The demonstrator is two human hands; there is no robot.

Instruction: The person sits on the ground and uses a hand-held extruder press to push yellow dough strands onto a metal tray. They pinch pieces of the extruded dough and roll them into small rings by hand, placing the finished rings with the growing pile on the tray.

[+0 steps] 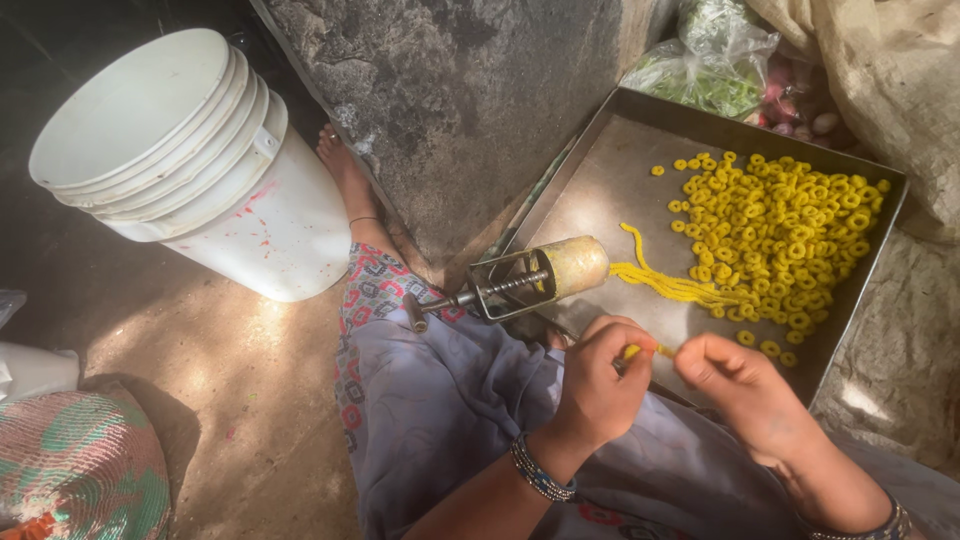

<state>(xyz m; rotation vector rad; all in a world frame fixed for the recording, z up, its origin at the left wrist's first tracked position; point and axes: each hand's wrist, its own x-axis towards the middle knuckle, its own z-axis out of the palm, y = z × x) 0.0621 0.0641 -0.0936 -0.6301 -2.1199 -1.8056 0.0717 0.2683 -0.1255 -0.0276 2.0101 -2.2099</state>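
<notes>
My left hand (600, 375) and my right hand (742, 385) pinch the two ends of a short strand of yellow dough (645, 350) over the near edge of a metal tray (600, 190). On the tray lie several long yellow dough strands (665, 282) and a pile of small yellow dough rings (785, 235). A metal screw press (520, 282) with a dough-smeared cylinder lies on its side at the tray's left edge, its handle over my lap.
A stack of white buckets (190, 160) lies tilted on the floor at left. A rough stone block (460, 90) stands behind the tray. A plastic bag of greens (705, 65) and sackcloth (890, 90) sit at top right. My bare foot (345, 175) rests by the stone.
</notes>
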